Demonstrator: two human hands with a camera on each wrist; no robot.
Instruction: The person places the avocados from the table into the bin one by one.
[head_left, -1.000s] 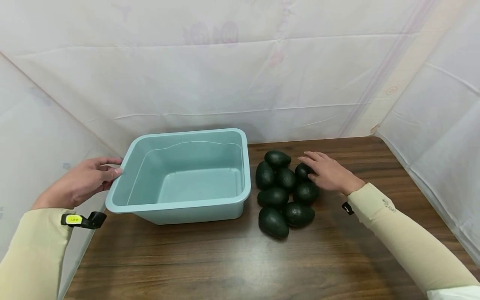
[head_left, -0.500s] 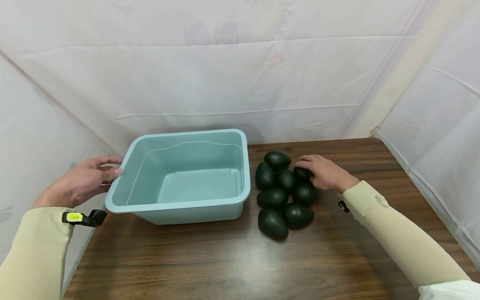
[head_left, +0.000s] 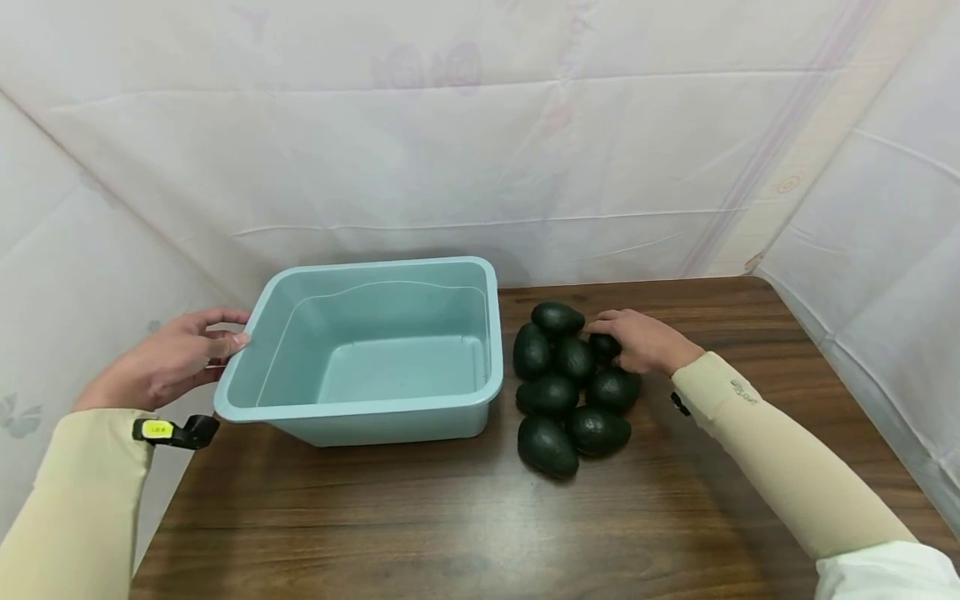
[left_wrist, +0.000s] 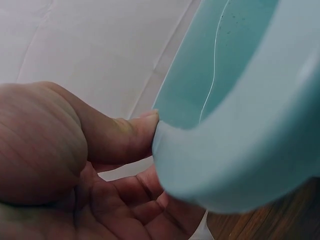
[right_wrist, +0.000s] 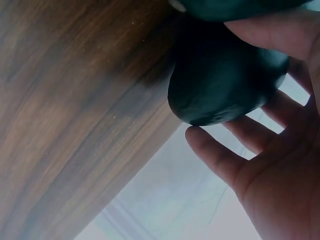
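The left hand (head_left: 168,362) pinches the smooth teal plastic tub's (head_left: 360,412) nine-o'clock rim. The right hand (head_left: 637,342) curls around a pebbly dark avocado (head_left: 603,345), mostly hidden, at the pile's (head_left: 570,392) two o'clock on the wood-grain table (head_left: 450,517).

The left hand (left_wrist: 75,170) filled the lower left part of the view, with the palm turned to the camera. Its thumb (left_wrist: 125,137) pressed with the tip against the outer edge of the light blue tub (left_wrist: 240,145), and the fingers (left_wrist: 145,202) curled under the rim. A thin line ran down the inside wall of the tub. A white cloth (left_wrist: 100,50) hung behind, and a piece of brown wooden table (left_wrist: 280,215) showed at the lower right.
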